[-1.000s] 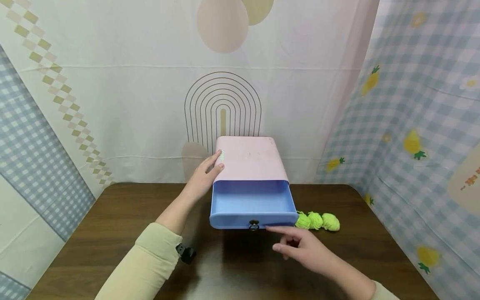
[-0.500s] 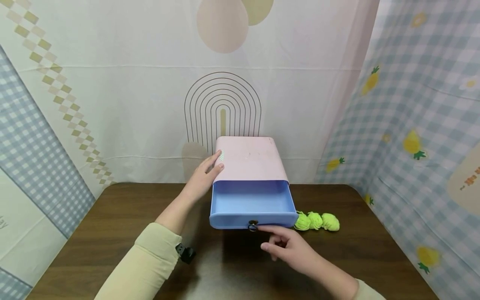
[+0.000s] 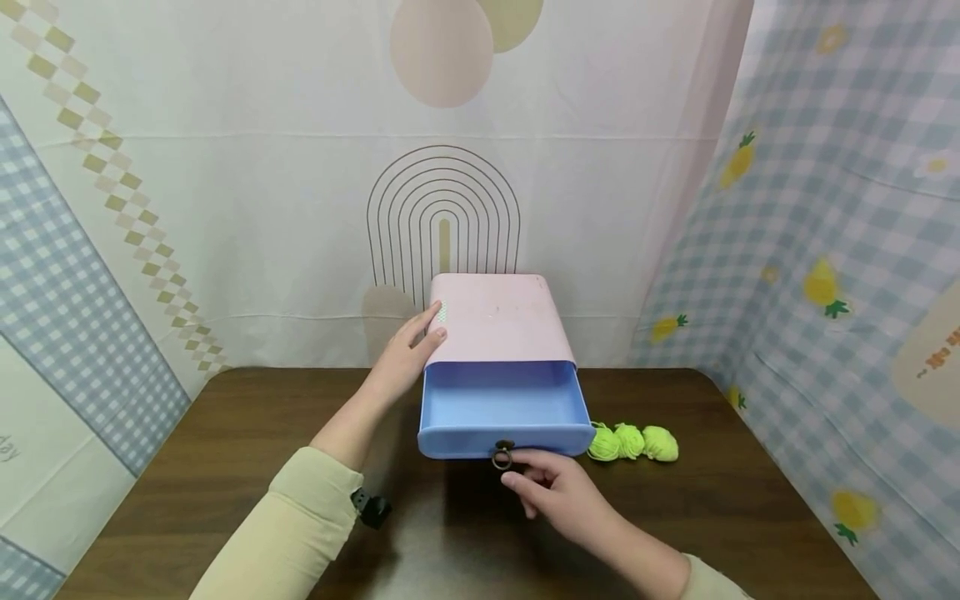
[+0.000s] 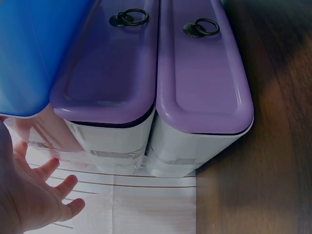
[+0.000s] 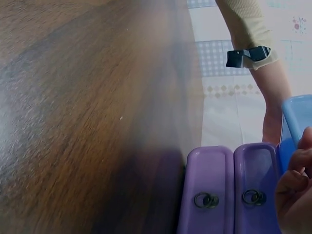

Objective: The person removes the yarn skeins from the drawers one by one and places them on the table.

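Note:
A pink drawer cabinet stands at the back of the table, its top blue drawer pulled out with nothing inside. My left hand rests on the cabinet's upper left side, fingers spread and fairly straight. At the drawer's front, my right hand has its index fingertip in the metal ring pull, with the thumb close below it. Two purple drawers, each with a ring, sit pushed in below the blue one, as the left wrist view shows.
Several balls of bright green yarn lie in a row on the dark wooden table, right of the drawer. A patterned cloth hangs behind the table. A black strap device is on the left wrist.
My right hand has moved left along the drawer's lower front edge to the ring, which now stands out more. The left hand and the drawer keep their places.

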Demonstrator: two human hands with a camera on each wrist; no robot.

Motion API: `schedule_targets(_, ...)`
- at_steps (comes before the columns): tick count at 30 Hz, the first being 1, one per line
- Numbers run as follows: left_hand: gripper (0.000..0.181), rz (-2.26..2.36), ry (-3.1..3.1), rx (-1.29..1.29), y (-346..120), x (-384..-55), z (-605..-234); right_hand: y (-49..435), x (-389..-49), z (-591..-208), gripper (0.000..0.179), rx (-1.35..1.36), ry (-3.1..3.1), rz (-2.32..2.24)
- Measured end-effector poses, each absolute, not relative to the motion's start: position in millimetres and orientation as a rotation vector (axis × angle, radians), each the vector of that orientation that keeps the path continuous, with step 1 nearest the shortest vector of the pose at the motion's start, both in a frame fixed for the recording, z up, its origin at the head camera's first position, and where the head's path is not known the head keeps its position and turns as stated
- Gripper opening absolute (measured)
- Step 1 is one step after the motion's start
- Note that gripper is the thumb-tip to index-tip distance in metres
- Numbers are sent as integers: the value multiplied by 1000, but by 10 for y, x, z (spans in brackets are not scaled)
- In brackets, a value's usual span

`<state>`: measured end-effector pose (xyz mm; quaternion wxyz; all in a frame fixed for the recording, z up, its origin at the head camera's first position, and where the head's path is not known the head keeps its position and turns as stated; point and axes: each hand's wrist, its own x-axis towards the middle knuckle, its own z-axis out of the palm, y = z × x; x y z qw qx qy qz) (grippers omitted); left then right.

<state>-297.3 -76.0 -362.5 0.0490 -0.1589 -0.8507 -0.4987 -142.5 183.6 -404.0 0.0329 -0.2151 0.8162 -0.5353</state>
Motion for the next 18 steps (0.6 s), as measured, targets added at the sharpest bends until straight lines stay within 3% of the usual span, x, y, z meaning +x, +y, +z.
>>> schedule_targets(18, 60, -1516, -2585, -487, -761, -2985, -3636, 1775, -1431, -4020, 32, -571, 2417, -1741)
